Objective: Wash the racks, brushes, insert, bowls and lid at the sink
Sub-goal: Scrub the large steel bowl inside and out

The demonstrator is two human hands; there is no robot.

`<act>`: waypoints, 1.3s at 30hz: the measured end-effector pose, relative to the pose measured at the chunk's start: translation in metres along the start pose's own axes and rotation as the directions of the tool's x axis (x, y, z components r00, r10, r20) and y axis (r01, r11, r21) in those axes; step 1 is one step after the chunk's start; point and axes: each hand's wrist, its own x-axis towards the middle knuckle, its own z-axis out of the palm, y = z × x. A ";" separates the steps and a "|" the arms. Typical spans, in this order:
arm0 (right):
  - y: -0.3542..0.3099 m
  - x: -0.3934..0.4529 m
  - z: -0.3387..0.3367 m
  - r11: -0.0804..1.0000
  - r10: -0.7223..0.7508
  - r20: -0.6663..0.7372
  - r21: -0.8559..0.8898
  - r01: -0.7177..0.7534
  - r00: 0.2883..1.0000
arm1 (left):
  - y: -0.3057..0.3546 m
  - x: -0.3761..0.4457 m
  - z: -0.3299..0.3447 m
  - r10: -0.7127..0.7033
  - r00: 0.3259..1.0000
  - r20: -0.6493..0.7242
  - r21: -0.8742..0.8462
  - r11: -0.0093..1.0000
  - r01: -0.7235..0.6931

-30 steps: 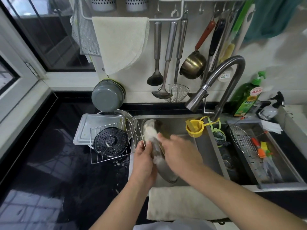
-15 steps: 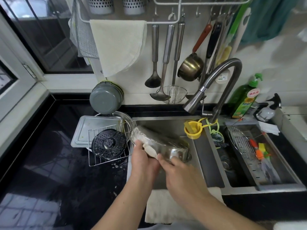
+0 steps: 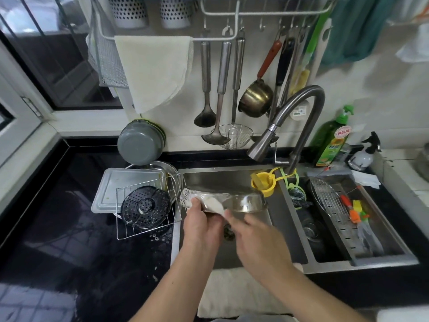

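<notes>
holding the steel bowl point(image 3: 234, 201) over the left sink basin point(image 3: 246, 242), the person's left hand point(image 3: 199, 226) gripped its left rim, fingers curled over the soapy edge. the right hand point(image 3: 257, 242) was just beside the bowl's near underside, next to a pale cloth or sponge point(image 3: 214, 203) that lay against the bowl; whether that hand pinched the cloth could not be told, as the fingertips were hidden.

handling judgement: the bowl looked stiff, light and thin-walled, and with suds on it, slippery. take hold at the rolled rim, thumb inside and fingers outside, not on the smooth curved wall. it would not break if dropped, but it could dent or clatter in the basin.

left of the sink, on the black counter point(image 3: 58, 205), a wire rack point(image 3: 130, 228) carried the black perforated insert point(image 3: 146, 206), with a flat metal tray point(image 3: 111, 189) behind it. right of the bowl, the right basin held a drainer tray point(image 3: 362, 231) with another wire rack point(image 3: 329, 201) and coloured brushes point(image 3: 355, 210).

farther back, a grey bowl point(image 3: 139, 142) leaned on the wall, the faucet point(image 3: 299, 117) arched over the sink, and a green soap bottle point(image 3: 332, 140) stood on the right.
</notes>
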 end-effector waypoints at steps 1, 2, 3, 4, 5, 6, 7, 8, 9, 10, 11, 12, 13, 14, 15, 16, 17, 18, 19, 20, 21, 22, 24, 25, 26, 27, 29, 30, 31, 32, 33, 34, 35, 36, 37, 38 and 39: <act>0.009 0.004 -0.001 0.998 0.058 -0.049 0.024 -0.057 0.997 | 0.001 0.001 0.001 0.002 1.000 0.009 -0.018 1.000 -0.001; 0.016 0.008 -0.003 0.993 0.112 -0.075 0.037 -0.109 0.991 | 0.002 0.003 0.002 0.008 1.000 0.023 -0.025 1.000 -0.007; 0.018 0.011 -0.003 0.992 0.123 -0.076 0.033 -0.121 0.989 | 0.003 0.003 0.002 0.025 1.000 0.019 -0.027 0.999 -0.024; 0.016 0.009 -0.001 0.996 0.090 -0.057 0.007 -0.089 0.994 | 0.003 0.005 0.002 0.035 0.999 0.010 -0.033 0.999 -0.035; 0.010 0.003 0.002 0.999 0.036 -0.030 -0.016 -0.037 0.999 | 0.003 0.005 0.003 0.032 0.999 -0.004 -0.045 0.998 -0.032; 0.007 -0.001 0.003 1.000 0.005 -0.015 -0.020 -0.005 1.000 | 0.003 0.007 0.004 0.023 1.000 -0.001 -0.056 0.998 -0.023; 0.013 0.001 0.001 1.000 0.026 -0.029 -0.007 -0.026 0.999 | 0.003 0.007 0.004 0.021 1.000 0.011 -0.060 0.998 -0.020; 0.024 0.006 -0.002 0.997 0.082 -0.069 0.016 -0.081 0.994 | 0.003 0.008 0.004 0.023 0.999 0.029 -0.063 0.998 -0.021; 0.034 0.010 -0.004 0.991 0.129 -0.096 0.036 -0.127 0.987 | 0.003 0.009 0.004 0.029 0.999 0.032 -0.068 0.997 -0.027; 0.038 0.010 -0.004 0.990 0.137 -0.106 0.034 -0.134 0.985 | 0.004 0.011 0.004 0.040 0.999 0.028 -0.079 0.996 -0.037; 0.035 0.006 -0.003 0.995 0.102 -0.089 0.021 -0.100 0.991 | 0.005 0.013 0.003 0.047 0.999 0.022 -0.091 0.995 -0.045; 0.028 -0.002 0.000 0.998 0.046 -0.064 0.040 -0.044 0.997 | 0.006 0.015 0.001 0.046 0.999 0.024 -0.109 0.993 -0.043; 0.025 -0.007 0.000 0.997 0.023 -0.055 0.074 -0.019 0.998 | 0.008 0.015 0.002 0.041 0.999 0.030 -0.127 0.991 -0.037; 0.029 -0.006 -0.003 0.992 0.065 -0.067 0.111 -0.057 0.996 | 0.009 0.016 0.002 0.042 0.998 0.035 -0.139 0.990 -0.037; 0.040 -0.002 -0.007 0.979 0.154 -0.113 0.154 -0.136 0.982 | 0.011 0.014 0.003 0.043 0.998 0.046 -0.146 0.989 -0.036; 0.051 0.003 -0.008 0.956 0.246 -0.157 0.203 -0.212 0.957 | 0.012 0.012 0.005 0.046 0.998 0.052 -0.156 0.987 -0.038; 0.056 0.006 -0.008 0.943 0.286 -0.167 0.226 -0.245 0.944 | 0.013 0.010 0.005 0.052 0.997 0.050 -0.160 0.986 -0.043; 0.053 0.005 -0.008 0.948 0.264 -0.150 0.220 -0.228 0.953 | 0.014 0.009 0.004 0.062 0.997 0.040 -0.162 0.985 -0.055; 0.043 0.001 -0.005 0.963 0.198 -0.125 0.207 -0.170 0.972 | 0.015 0.009 0.005 0.070 0.997 0.039 -0.163 0.985 -0.062; 0.029 -0.006 -0.001 0.971 0.118 -0.113 0.220 -0.091 0.987 | 0.015 0.010 0.005 0.069 0.997 0.041 -0.164 0.985 -0.061; 0.022 -0.011 0.002 0.973 0.084 -0.100 0.221 -0.060 0.991 | 0.015 0.010 0.004 0.060 0.997 0.047 -0.169 0.984 -0.051; 0.025 -0.011 0.003 0.974 0.093 -0.107 0.217 -0.068 0.990 | 0.015 0.011 0.003 0.055 0.997 0.047 -0.172 0.984 -0.046; 0.051 0.000 0.002 0.957 0.237 -0.150 0.208 -0.204 0.960 | 0.013 0.009 -0.001 0.060 0.997 0.039 -0.162 0.985 -0.053; 0.060 0.003 0.000 0.933 0.319 -0.141 0.220 -0.284 0.937 | 0.013 0.007 -0.002 0.076 0.997 0.029 -0.147 0.987 -0.071; 0.066 0.002 0.000 0.920 0.349 -0.127 0.238 -0.313 0.929 | 0.014 0.010 -0.005 0.099 0.995 0.009 -0.133 0.986 -0.097; 0.064 0.000 0.001 0.917 0.330 -0.119 0.276 -0.288 0.936 | 0.015 0.013 -0.007 0.110 0.994 -0.003 -0.129 0.986 -0.110; 0.045 -0.010 0.004 0.927 0.204 -0.094 0.339 -0.161 0.975 | 0.018 0.021 -0.012 0.098 0.995 -0.016 -0.162 0.982 -0.100; 0.037 -0.016 0.006 0.941 0.134 -0.085 0.322 -0.100 0.987 | 0.019 0.027 -0.015 0.099 0.995 -0.018 -0.168 0.981 -0.100; 0.038 -0.019 0.010 0.956 0.098 -0.086 0.285 -0.070 0.991 | 0.021 0.029 -0.018 0.106 0.994 -0.013 -0.153 0.982 -0.106; 0.046 -0.016 0.011 0.960 0.132 -0.102 0.262 -0.101 0.986 | 0.022 0.030 -0.020 0.109 0.994 -0.027 -0.125 0.986 -0.112; 0.060 -0.010 0.010 0.945 0.213 -0.109 0.276 -0.176 0.971 | 0.023 0.030 -0.023 0.113 0.993 -0.032 -0.097 0.989 -0.115; 0.074 -0.006 0.008 0.929 0.274 -0.122 0.291 -0.230 0.954 | 0.025 0.032 -0.027 0.117 0.992 -0.039 -0.072 0.990 -0.120; 0.082 -0.005 0.007 0.924 0.297 -0.130 0.289 -0.250 0.946 | 0.026 0.033 -0.033 0.114 0.992 -0.053 -0.051 0.992 -0.117; 0.083 -0.007 0.006 0.924 0.286 -0.117 0.297 -0.241 0.951 | 0.028 0.033 -0.037 0.103 0.992 -0.069 -0.036 0.994 -0.105; 0.076 -0.012 0.006 0.926 0.237 -0.099 0.324 -0.194 0.966 | 0.029 0.034 -0.041 0.079 0.994 -0.077 -0.027 0.996 -0.081; 0.065 -0.021 0.009 0.931 0.163 -0.084 0.342 -0.125 0.983 | 0.030 0.033 -0.044 0.056 0.995 -0.084 -0.022 0.998 -0.058; 0.056 -0.029 0.014 0.943 0.092 -0.078 0.326 -0.062 0.993 | 0.030 0.030 -0.045 0.040 0.995 -0.094 -0.010 0.999 -0.042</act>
